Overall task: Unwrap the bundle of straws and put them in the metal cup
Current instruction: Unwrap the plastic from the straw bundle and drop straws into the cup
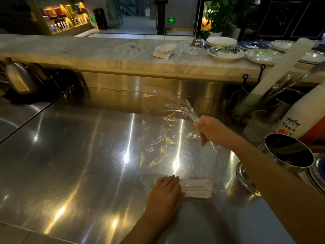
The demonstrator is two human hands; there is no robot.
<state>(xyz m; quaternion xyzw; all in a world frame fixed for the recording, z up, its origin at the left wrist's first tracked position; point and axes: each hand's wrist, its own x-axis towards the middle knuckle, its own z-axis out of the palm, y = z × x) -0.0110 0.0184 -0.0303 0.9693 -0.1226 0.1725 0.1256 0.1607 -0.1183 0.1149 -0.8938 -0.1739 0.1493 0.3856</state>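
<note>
A bundle of white paper-wrapped straws lies on the steel counter near its front edge. My left hand rests flat on the bundle's left end and pins it down. My right hand is raised farther back and pinches a sheet of clear plastic wrap. The sheet stretches from that hand down to the counter by the straws. The metal cup stands at the right, tilted, with its dark mouth towards me, beside my right forearm.
A steel dish sits under the cup at the right edge. Behind it are a glass, a white bottle and a utensil holder. Plates line the marble ledge. A kettle stands far left.
</note>
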